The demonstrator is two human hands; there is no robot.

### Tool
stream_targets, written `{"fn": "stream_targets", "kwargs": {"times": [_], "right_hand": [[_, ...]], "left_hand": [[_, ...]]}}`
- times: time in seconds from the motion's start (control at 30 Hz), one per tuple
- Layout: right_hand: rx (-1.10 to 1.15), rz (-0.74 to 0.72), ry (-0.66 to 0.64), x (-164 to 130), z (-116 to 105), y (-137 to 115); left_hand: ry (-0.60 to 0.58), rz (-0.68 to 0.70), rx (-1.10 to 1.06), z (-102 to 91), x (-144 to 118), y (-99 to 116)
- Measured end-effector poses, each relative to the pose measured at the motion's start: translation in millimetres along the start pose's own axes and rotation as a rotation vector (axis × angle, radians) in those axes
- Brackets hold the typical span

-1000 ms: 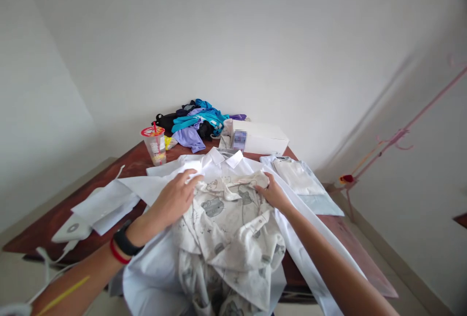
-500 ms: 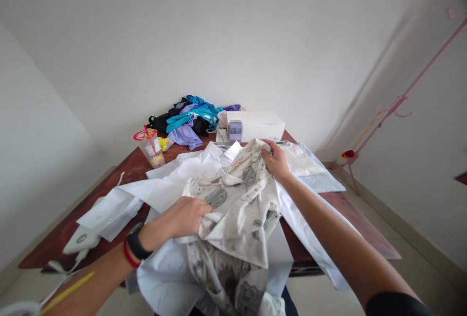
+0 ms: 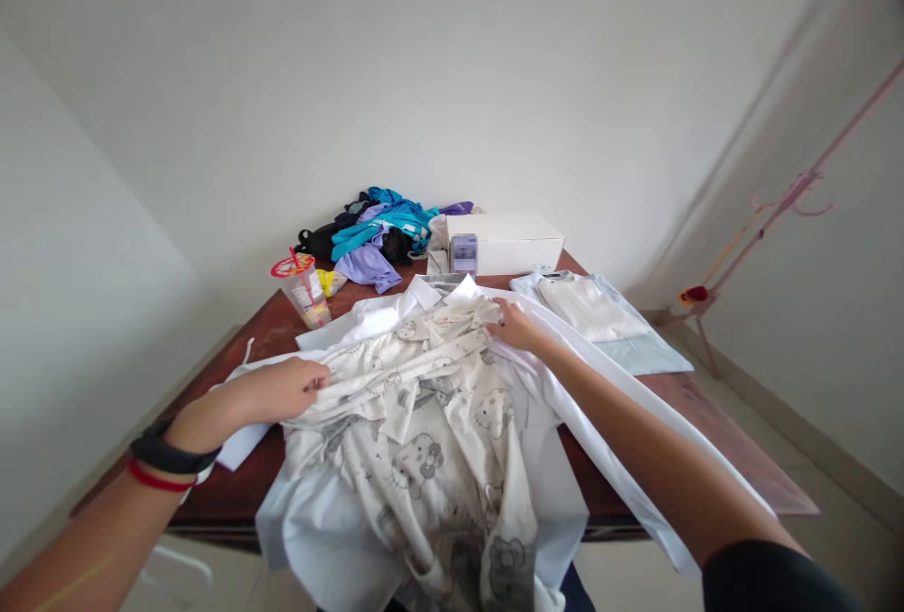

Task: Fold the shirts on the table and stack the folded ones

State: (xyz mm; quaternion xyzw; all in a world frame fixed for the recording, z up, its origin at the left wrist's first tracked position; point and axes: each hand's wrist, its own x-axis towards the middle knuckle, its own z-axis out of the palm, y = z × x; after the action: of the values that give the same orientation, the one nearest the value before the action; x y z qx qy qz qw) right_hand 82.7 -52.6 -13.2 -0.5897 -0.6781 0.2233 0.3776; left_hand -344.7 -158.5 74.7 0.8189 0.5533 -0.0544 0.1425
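A cream shirt with a grey cartoon print (image 3: 424, 452) is stretched between my hands, its lower part hanging over the table's front edge. My left hand (image 3: 272, 391) is closed on its left side, and a black band and a red cord circle that wrist. On the other side, my right hand (image 3: 515, 325) pinches the shirt's upper right corner. Beneath it lies a white collared shirt (image 3: 614, 395) spread over the table, with its collar toward the back and one long sleeve running down to the right.
The brown table (image 3: 727, 442) carries a pile of coloured clothes (image 3: 385, 231), a white box (image 3: 512, 245) and a small card (image 3: 464, 256) at the back. A plastic cup with a straw (image 3: 307, 292) stands left. Folded clothes (image 3: 600, 315) lie right, near a pink rack (image 3: 783, 202).
My left hand has moved left and slightly up, pulling the printed shirt wider. My right hand has lowered a little, and the fabric now lies flatter across the white shirt.
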Motion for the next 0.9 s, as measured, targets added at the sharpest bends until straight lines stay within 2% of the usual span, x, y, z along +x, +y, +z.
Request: {"fn": "stream_targets", "kwargs": {"times": [0.07, 0.1, 0.2, 0.27, 0.33, 0.43, 0.5, 0.67, 0.9], "right_hand": [[-0.072, -0.1, -0.012, -21.0, -3.6, -16.1], [-0.143, -0.226, -0.055, -31.1, -5.1, -27.2], [-0.215, -0.587, -0.338, -56.8, -0.8, -63.7], [-0.23, -0.713, -0.501, -68.2, 11.8, -81.8], [-0.277, -0.765, -0.581, -74.4, 29.1, -90.7], [-0.388, -0.726, -0.588, -75.3, 51.0, -90.4], [-0.452, -0.68, -0.558, -72.8, 56.9, -86.6], [-0.423, -0.624, -0.565, -70.1, 49.7, -80.7], [-0.333, -0.451, -0.632, -73.3, 50.1, -85.0]], "left_hand": [[-0.06, 0.028, -0.017, 6.3, 3.4, 9.7], [-0.062, 0.043, -0.03, 6.1, 5.1, 16.2], [-0.014, 0.077, -0.112, -0.1, 10.1, 37.4], [0.011, 0.1, -0.175, -1.0, 13.4, 49.3], [-0.005, 0.117, -0.175, 4.0, 16.0, 56.6], [-0.061, 0.125, -0.079, 17.4, 17.3, 56.7], [-0.082, 0.112, -0.03, 24.6, 16.6, 51.6], [-0.071, 0.133, -0.04, 31.0, 15.3, 39.9], [-0.068, 0.081, -0.051, 37.1, 19.8, 43.1]]}}
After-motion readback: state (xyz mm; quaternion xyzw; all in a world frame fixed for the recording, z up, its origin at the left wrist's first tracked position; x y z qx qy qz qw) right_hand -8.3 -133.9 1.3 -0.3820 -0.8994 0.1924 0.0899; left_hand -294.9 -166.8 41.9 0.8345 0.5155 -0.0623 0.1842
